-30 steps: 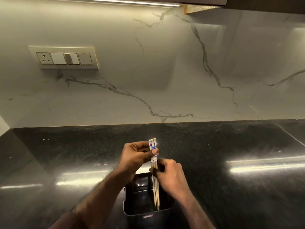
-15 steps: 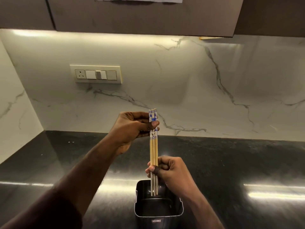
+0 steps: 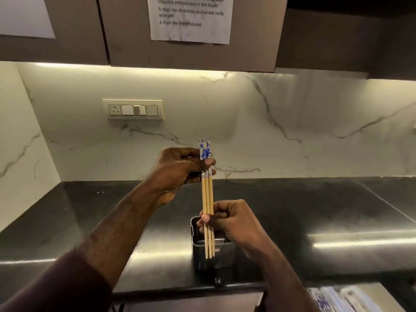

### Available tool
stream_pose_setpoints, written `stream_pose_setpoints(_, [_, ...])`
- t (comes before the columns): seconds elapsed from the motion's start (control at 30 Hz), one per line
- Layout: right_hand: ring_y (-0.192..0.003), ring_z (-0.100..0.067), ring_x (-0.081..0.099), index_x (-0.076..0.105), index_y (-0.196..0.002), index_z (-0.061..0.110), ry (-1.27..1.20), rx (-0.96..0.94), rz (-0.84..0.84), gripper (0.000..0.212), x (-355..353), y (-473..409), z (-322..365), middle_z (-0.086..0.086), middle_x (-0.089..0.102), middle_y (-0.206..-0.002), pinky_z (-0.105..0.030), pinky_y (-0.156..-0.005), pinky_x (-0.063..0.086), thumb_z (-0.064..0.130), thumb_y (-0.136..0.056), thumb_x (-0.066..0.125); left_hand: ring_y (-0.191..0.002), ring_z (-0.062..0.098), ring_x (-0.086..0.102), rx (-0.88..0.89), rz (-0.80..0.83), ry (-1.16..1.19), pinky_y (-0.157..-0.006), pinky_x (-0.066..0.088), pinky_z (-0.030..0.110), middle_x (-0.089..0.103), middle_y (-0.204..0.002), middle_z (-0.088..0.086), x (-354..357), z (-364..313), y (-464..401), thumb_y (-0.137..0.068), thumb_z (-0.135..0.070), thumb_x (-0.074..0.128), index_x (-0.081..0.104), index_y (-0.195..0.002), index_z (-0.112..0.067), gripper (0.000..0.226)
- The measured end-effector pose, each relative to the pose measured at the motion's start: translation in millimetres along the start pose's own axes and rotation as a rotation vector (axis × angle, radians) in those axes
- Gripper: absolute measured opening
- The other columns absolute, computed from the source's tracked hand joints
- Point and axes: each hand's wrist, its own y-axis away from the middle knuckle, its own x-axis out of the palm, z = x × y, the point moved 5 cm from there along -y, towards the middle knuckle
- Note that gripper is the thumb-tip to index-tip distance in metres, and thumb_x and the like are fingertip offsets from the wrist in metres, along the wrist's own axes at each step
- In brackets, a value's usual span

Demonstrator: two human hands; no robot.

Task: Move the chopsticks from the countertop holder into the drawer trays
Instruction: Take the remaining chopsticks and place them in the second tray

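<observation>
Chopsticks [image 3: 207, 199]: light, stiff, smooth; likely to slip apart. Left hand [image 3: 180, 170] pinches patterned tops; right hand [image 3: 229, 219] grips mid-shafts above holder [image 3: 198, 248].

I saw the left hand [image 3: 180, 167] raised toward 12 o'clock, forearm running up from 7 o'clock, thumb and fingers pinching the chopsticks [image 3: 207, 199] near their patterned tops. The right hand [image 3: 231, 219] sat lower, toward 5 o'clock of the left, its forearm entering from 5 o'clock, fingers curled round the shafts.
</observation>
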Motion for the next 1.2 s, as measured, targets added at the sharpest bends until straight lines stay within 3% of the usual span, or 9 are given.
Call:
stream_pose_setpoints(0.1, [-0.087, -0.020, 0.074, 0.072, -0.099, 0.010, -0.008, 0.009, -0.025, 0.013, 11, 32, 1, -0.007, 0.077, -0.091, -0.032, -0.078, 0.058, 0.014, -0.088, 0.069, -0.086, 0.027, 0.074, -0.007, 0.016, 0.001, -0.071, 0.060, 0.030, 0.076, -0.095, 0.012, 7, 3, 35, -0.056, -0.024, 0.079, 0.073, -0.093, -0.010, 0.040])
stream_pose_setpoints(0.3, [-0.090, -0.025, 0.074, 0.072, -0.102, 0.005, -0.035, 0.067, -0.096, 0.014, 11, 116, -14, -0.013, 0.076, -0.093, -0.044, -0.088, 0.058, 0.010, -0.089, 0.067, -0.085, 0.025, 0.074, -0.069, 0.101, 0.057, -0.069, 0.059, 0.027, 0.076, -0.094, 0.012, 54, 13, 95, -0.064, -0.019, 0.075, 0.071, -0.097, -0.006, 0.036])
stream_pose_setpoints(0.43, [-0.089, -0.026, 0.074, 0.073, -0.099, 0.004, -0.017, 0.099, -0.181, 0.013, -16, 169, -21, -0.013, 0.076, -0.091, -0.042, -0.083, 0.059, 0.008, -0.088, 0.068, -0.083, 0.024, 0.075, -0.091, 0.149, 0.116, -0.066, 0.059, 0.025, 0.076, -0.091, 0.011, 104, 16, 126, -0.062, -0.019, 0.075, 0.072, -0.096, -0.008, 0.035])
stream_pose_setpoints(0.6, [-0.082, -0.020, 0.075, 0.074, -0.096, 0.009, 0.068, 0.146, -0.251, 0.011, -64, 228, -31, -0.006, 0.077, -0.087, -0.030, -0.072, 0.060, 0.015, -0.088, 0.070, -0.084, 0.023, 0.075, -0.092, 0.157, 0.131, -0.070, 0.060, 0.029, 0.077, -0.091, 0.008, 172, 26, 150, -0.064, -0.020, 0.074, 0.071, -0.098, -0.010, 0.036])
stream_pose_setpoints(0.8, [-0.076, -0.020, 0.075, 0.074, -0.097, 0.001, 0.024, 0.224, -0.313, 0.012, -141, 304, -57, -0.012, 0.076, -0.085, -0.024, -0.065, 0.058, 0.007, -0.088, 0.069, -0.084, 0.020, 0.075, -0.122, 0.164, 0.126, -0.067, 0.059, 0.024, 0.077, -0.091, 0.005, 281, 56, 175, -0.065, -0.021, 0.073, 0.070, -0.100, -0.011, 0.037])
stream_pose_setpoints(0.97, [-0.079, -0.022, 0.075, 0.075, -0.097, 0.000, 0.038, 0.297, -0.330, 0.013, -224, 363, -87, -0.013, 0.077, -0.087, -0.028, -0.069, 0.059, 0.007, -0.087, 0.070, -0.081, 0.021, 0.075, -0.165, 0.112, 0.167, -0.062, 0.058, 0.023, 0.077, -0.088, 0.006, 382, 92, 190, -0.080, -0.007, 0.069, 0.070, -0.101, -0.009, 0.021])
stream_pose_setpoints(1.2, [-0.083, -0.022, 0.075, 0.076, -0.100, 0.006, 0.130, 0.354, -0.341, 0.017, -315, 396, -122, -0.008, 0.078, -0.090, -0.042, -0.080, 0.061, 0.016, -0.086, 0.073, -0.079, 0.019, 0.075, -0.216, 0.084, 0.088, -0.063, 0.058, 0.022, 0.077, -0.085, 0.001, 477, 138, 180, -0.084, -0.013, 0.066, 0.068, -0.107, -0.009, 0.023])
